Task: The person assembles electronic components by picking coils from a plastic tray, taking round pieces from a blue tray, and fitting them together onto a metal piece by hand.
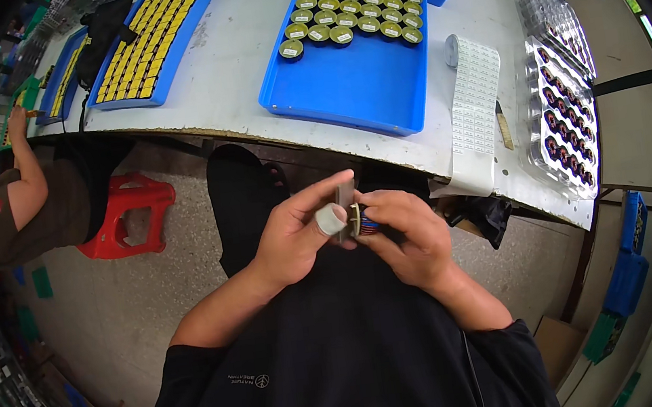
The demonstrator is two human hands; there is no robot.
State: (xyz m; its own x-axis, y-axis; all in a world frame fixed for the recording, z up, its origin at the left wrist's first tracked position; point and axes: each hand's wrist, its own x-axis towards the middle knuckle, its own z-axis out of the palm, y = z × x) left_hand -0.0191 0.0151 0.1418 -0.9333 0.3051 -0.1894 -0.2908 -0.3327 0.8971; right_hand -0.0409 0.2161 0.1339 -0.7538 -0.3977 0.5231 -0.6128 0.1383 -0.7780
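Above my lap, in front of the table edge, my two hands are close together. My left hand pinches a flat grey rectangular piece between its fingers and thumb; a whitish wrap covers the thumb tip. Gripped in the fingers of my right hand is a small round part with a yellowish-green disc face and blue and red bands that look like wire windings. Its disc faces the grey piece; I cannot tell whether they touch. My fingers hide much of both.
On the white table a blue tray holds rows of green-topped round parts. To its right lie a label strip, a thin tool and clear plastic trays. A yellow-filled tray, red stool and co-worker are left.
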